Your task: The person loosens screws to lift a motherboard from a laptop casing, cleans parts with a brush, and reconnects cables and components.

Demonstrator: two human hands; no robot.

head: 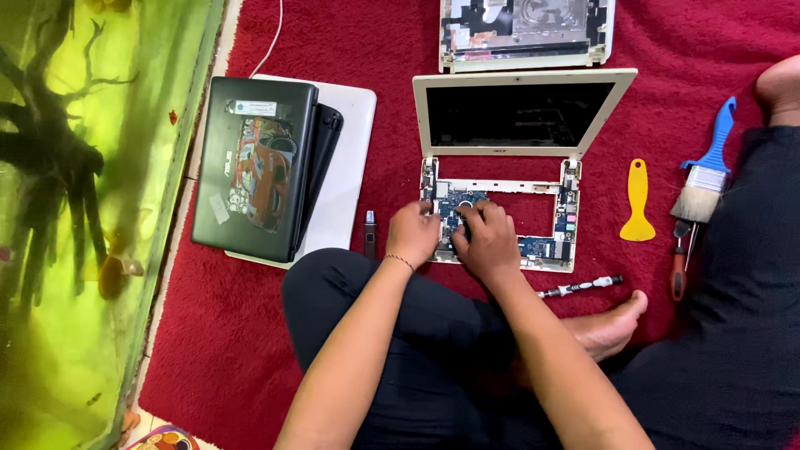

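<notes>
Hands low over an opened white netbook (500, 167) on deep red, plush carpet (400, 50), its glossy dark screen tilted back in a cream plastic frame. Keyboard deck gone from the base, a blue circuit board (542, 247) bared inside a thin white rectangular shell, red pile visible through the hollow middle. Left hand (412, 236) resting at the board's left edge, fingers curled down, a thin bracelet at the wrist; grip hidden, cannot tell whether anything is pinched. Right hand (486, 242) just beside it, fingertips pressed onto the board near a round dark part, nothing clearly held. Slim precision screwdriver (581, 287) with a knurled metal and black shaft lying just right of the right wrist, close to a bare foot (608, 325). Flat yellow plastic pry tool (637, 204), spade-shaped, farther right. Soft-bristled brush (707, 171) with a blue handle beside it, a red-handled screwdriver (679, 262) below. Small dark stick-like piece (369, 232) left of the left hand. Stacked closed laptops (267, 167), black matte over white, off to the left, beside a murky green glass tank (92, 208). Detached white casing panel (525, 33), ribbed and metallic inside, above the screen.
</notes>
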